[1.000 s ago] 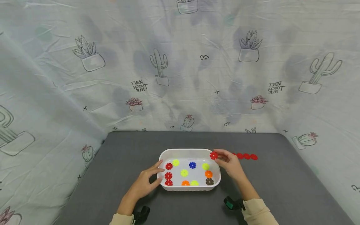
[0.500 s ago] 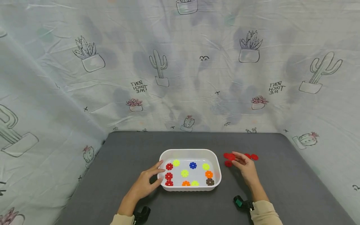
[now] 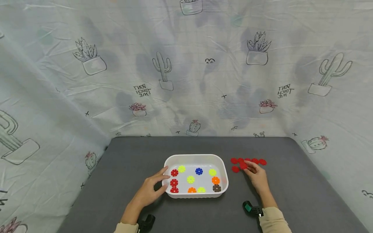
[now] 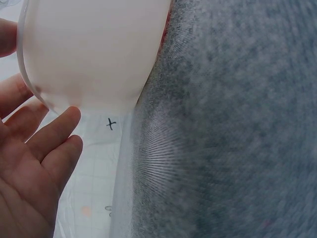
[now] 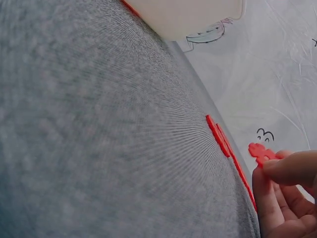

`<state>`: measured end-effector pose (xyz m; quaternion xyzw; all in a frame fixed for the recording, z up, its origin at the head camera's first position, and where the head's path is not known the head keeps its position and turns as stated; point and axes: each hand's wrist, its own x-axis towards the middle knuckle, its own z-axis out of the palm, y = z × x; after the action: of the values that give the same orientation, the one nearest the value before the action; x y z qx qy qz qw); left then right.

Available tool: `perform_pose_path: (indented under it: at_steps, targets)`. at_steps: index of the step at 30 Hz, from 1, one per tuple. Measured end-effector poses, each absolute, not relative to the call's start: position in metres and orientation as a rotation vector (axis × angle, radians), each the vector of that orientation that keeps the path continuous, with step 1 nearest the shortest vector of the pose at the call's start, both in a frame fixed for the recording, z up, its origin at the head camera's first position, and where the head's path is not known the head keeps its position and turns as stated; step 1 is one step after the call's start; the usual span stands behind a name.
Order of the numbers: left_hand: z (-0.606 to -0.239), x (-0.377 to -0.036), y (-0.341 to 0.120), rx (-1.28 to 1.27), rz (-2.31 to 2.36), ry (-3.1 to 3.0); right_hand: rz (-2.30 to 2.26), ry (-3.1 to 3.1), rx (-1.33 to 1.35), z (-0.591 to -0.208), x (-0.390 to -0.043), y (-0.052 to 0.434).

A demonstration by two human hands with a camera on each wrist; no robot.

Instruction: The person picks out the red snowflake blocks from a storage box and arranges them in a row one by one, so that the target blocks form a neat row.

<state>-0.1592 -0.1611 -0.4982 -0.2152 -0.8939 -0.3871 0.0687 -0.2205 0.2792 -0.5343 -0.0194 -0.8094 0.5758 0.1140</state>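
Observation:
My right hand pinches a red snowflake disc between thumb and fingertips, right of the tray. The disc is notched in the right wrist view, where it looks raised off the table. Beside it on the table lie a row of red discs and one more red disc in front of them. My left hand holds the left rim of a white tray, some fingers over the rim and others against the outer wall in the left wrist view. Red, yellow, blue, orange and dark snowflake discs lie inside the tray.
A grey cloth-covered table surrounds the tray. Behind it hangs a pale curtain with cactus drawings. Dark wrist devices sit on both forearms.
My right hand has moved right, away from the tray's right rim, with the red disc, then slightly lower. More red discs on the table show now. The left hand has stayed on the tray.

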Motion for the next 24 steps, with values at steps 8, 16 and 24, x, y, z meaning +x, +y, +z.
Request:
perform_pose_path:
  at_steps: [8,16,24]
  targets:
    - [-0.4988,-0.1594,-0.1619,-0.649,-1.172,-2.683,1.460,-2.516,-0.065,-0.5316,-0.2191,0.2765]
    - [-0.4988,-0.1587,-0.1617,-0.629,-1.182,-2.711,1.292,-2.589,-0.082,-0.5311,-0.2161,0.2744]
    - [-0.4978,-0.1585,-0.1617,-0.636,-1.195,-2.707,1.350,-2.582,-0.097,-0.5285,-0.2155,0.2742]
